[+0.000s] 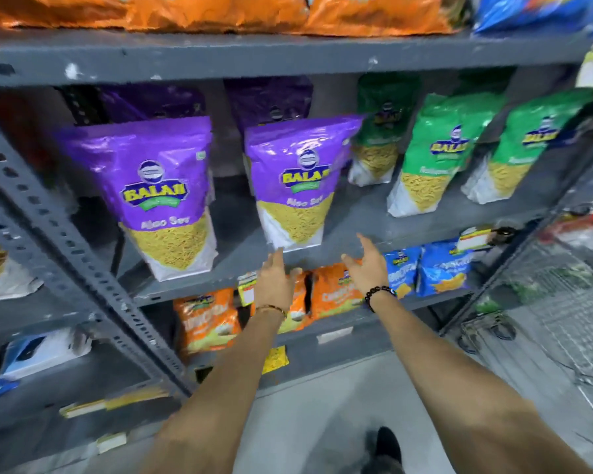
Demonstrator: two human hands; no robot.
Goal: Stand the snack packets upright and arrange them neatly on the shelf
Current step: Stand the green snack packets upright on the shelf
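Observation:
Two purple Aloo Sev packets stand upright on the grey middle shelf (374, 217): one at the left (158, 193), one in the middle (295, 179), with more purple packets behind them. Green packets (435, 155) stand to the right. My left hand (274, 282) and my right hand (368, 265) reach up with fingers straight, just below the front edge of the shelf under the middle purple packet. Both hands hold nothing and neither touches a packet.
Orange packets (206, 319) and blue packets (442, 271) fill the shelf below. Large orange bags (220, 12) lie on the top shelf. A slotted grey upright (65, 234) slants at the left. A wire trolley (569, 302) stands at the right on the floor.

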